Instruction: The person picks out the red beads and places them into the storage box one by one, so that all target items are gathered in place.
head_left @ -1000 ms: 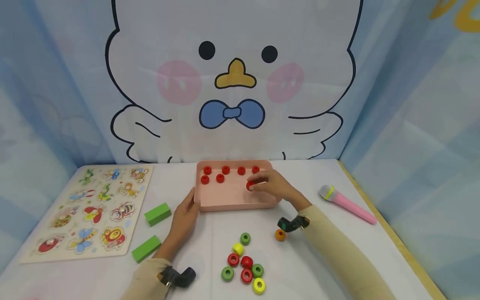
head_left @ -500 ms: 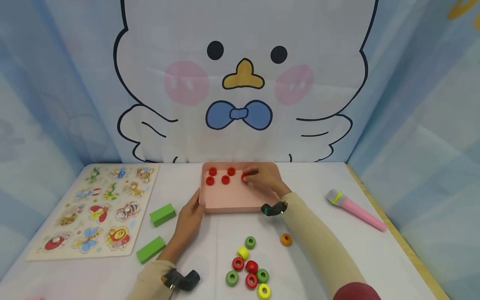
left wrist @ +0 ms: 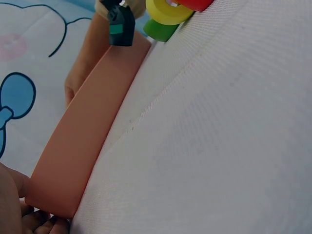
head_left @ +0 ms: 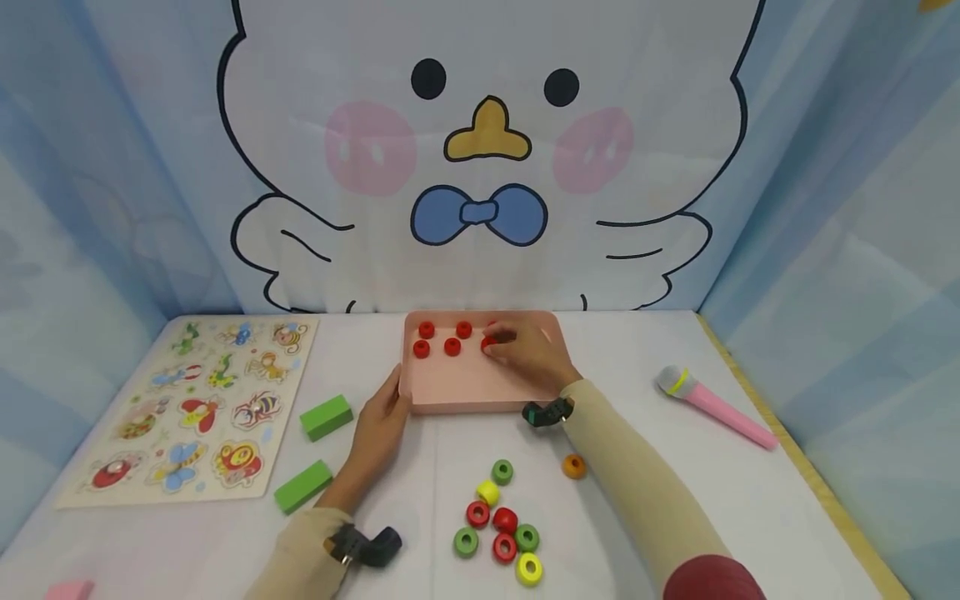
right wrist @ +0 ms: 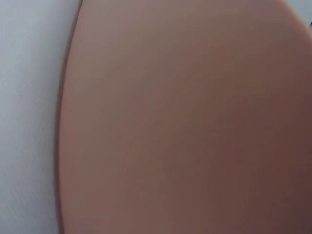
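Observation:
A shallow pink tray (head_left: 450,385) stands at the back of the white table, with several red beads (head_left: 452,347) in two rows along its far side. My left hand (head_left: 377,427) holds the tray's near left corner; the left wrist view has the thumb at the rim and curled fingers (left wrist: 44,225) by the bottom edge. Over the tray, my right hand (head_left: 531,354) pinches a red bead (head_left: 487,343) between thumb and fingers, in line with the nearer row. That hand covers the right part of the rows. In the right wrist view the tray's wall (right wrist: 170,122) fills most of the picture.
Loose red, green and yellow beads (head_left: 505,547) lie in front of the tray, an orange bead (head_left: 574,466) beside my right sleeve. Two green blocks (head_left: 327,417) and an insect puzzle board (head_left: 168,467) are at left. A pink toy microphone (head_left: 723,411) lies at right.
My right hand has carried the pinched red bead left and slightly back, to the nearer row's right end, and stays there since half a second ago. The left hand keeps holding the tray.

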`<move>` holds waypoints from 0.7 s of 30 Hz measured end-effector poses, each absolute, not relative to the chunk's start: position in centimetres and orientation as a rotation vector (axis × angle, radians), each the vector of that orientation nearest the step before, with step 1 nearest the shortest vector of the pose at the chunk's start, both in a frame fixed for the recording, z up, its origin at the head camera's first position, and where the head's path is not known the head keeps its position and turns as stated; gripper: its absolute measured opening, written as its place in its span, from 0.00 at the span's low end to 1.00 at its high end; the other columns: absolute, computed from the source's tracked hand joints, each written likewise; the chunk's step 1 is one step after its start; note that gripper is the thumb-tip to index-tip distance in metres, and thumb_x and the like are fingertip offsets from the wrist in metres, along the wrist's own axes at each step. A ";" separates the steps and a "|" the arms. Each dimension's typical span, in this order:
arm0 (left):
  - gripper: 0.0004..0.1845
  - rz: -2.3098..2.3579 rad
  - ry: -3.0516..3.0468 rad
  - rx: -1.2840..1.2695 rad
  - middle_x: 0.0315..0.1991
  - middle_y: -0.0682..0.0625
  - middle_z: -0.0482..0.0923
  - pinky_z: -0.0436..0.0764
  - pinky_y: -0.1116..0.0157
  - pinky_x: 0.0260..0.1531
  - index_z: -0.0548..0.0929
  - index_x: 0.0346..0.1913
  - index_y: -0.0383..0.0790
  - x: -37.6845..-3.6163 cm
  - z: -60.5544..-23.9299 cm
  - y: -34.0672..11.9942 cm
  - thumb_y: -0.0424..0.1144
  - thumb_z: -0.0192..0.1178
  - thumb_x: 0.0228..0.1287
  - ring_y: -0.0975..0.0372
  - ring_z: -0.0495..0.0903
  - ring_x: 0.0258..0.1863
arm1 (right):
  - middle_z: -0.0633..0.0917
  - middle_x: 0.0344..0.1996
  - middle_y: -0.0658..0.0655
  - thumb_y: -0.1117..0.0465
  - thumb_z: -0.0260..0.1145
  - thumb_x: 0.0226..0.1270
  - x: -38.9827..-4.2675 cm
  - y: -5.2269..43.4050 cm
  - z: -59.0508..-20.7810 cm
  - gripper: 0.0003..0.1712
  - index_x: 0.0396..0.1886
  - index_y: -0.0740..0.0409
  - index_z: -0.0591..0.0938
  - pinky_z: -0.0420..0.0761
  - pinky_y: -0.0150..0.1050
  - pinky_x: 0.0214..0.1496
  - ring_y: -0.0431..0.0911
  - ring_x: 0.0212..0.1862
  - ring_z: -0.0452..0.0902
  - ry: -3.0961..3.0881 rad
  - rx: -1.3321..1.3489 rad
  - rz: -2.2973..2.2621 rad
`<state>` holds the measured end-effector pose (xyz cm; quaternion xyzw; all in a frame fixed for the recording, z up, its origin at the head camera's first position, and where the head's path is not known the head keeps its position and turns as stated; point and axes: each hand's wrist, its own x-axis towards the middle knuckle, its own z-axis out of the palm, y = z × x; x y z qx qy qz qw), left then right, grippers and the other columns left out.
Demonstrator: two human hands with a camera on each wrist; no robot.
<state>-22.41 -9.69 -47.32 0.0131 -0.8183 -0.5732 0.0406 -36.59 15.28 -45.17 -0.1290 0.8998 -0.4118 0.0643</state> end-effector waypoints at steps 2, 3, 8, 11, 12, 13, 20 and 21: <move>0.30 -1.760 -2.506 0.037 0.75 0.48 0.55 0.60 0.60 0.70 0.54 0.77 0.40 -22.5 -47.3 -9.7 0.40 0.45 0.77 0.58 0.54 0.74 | 0.81 0.50 0.43 0.51 0.72 0.63 -36.6 15.4 -45.1 0.18 0.53 0.42 0.85 0.77 0.40 0.59 0.44 0.55 0.73 2.733 -0.406 -1.230; 0.30 -1.761 -2.509 0.037 0.76 0.48 0.55 0.60 0.60 0.70 0.54 0.78 0.40 -22.5 -47.3 -9.6 0.40 0.45 0.77 0.58 0.54 0.74 | 0.81 0.49 0.43 0.51 0.72 0.63 -36.7 15.4 -45.1 0.19 0.54 0.43 0.84 0.78 0.39 0.58 0.44 0.55 0.73 2.736 -0.419 -1.232; 0.30 -1.754 -2.520 0.013 0.76 0.49 0.54 0.60 0.59 0.70 0.53 0.78 0.40 -22.7 -47.2 -9.7 0.41 0.45 0.78 0.59 0.54 0.74 | 0.82 0.51 0.50 0.57 0.69 0.67 -35.8 16.0 -43.9 0.19 0.56 0.53 0.83 0.80 0.39 0.57 0.46 0.55 0.76 2.713 -0.559 -1.309; 0.30 -1.754 -2.522 0.007 0.76 0.49 0.54 0.60 0.59 0.70 0.53 0.78 0.41 -22.8 -47.0 -9.7 0.42 0.45 0.78 0.59 0.54 0.74 | 0.82 0.54 0.56 0.61 0.68 0.68 -34.1 16.4 -42.7 0.19 0.57 0.60 0.81 0.79 0.42 0.59 0.50 0.57 0.77 2.708 -0.655 -1.349; 0.30 -1.753 -2.522 0.007 0.76 0.49 0.54 0.60 0.60 0.70 0.53 0.78 0.41 -22.8 -46.9 -9.7 0.42 0.45 0.78 0.59 0.54 0.74 | 0.81 0.54 0.57 0.61 0.68 0.68 -33.3 16.6 -42.4 0.20 0.57 0.61 0.81 0.78 0.42 0.59 0.50 0.57 0.77 2.708 -0.673 -1.357; 0.30 -1.756 -2.518 0.006 0.76 0.49 0.54 0.60 0.60 0.70 0.53 0.78 0.41 -22.8 -46.9 -9.8 0.42 0.44 0.78 0.59 0.54 0.74 | 0.81 0.54 0.58 0.61 0.68 0.67 -32.4 16.9 -42.1 0.20 0.58 0.62 0.81 0.79 0.43 0.59 0.51 0.57 0.77 2.702 -0.690 -1.366; 0.30 -1.770 -2.522 0.008 0.76 0.50 0.54 0.60 0.61 0.70 0.53 0.78 0.41 -22.8 -47.1 -9.8 0.42 0.44 0.78 0.60 0.54 0.74 | 0.83 0.49 0.53 0.63 0.68 0.67 -24.4 19.2 -41.9 0.16 0.54 0.62 0.83 0.80 0.39 0.57 0.47 0.53 0.79 2.559 -0.957 -1.329; 0.30 -1.769 -2.524 0.004 0.76 0.50 0.53 0.59 0.61 0.70 0.53 0.78 0.40 -22.8 -47.1 -9.8 0.41 0.44 0.78 0.60 0.54 0.74 | 0.83 0.49 0.53 0.63 0.68 0.67 -23.2 19.4 -42.1 0.16 0.53 0.61 0.83 0.80 0.39 0.57 0.47 0.52 0.79 2.509 -1.006 -1.323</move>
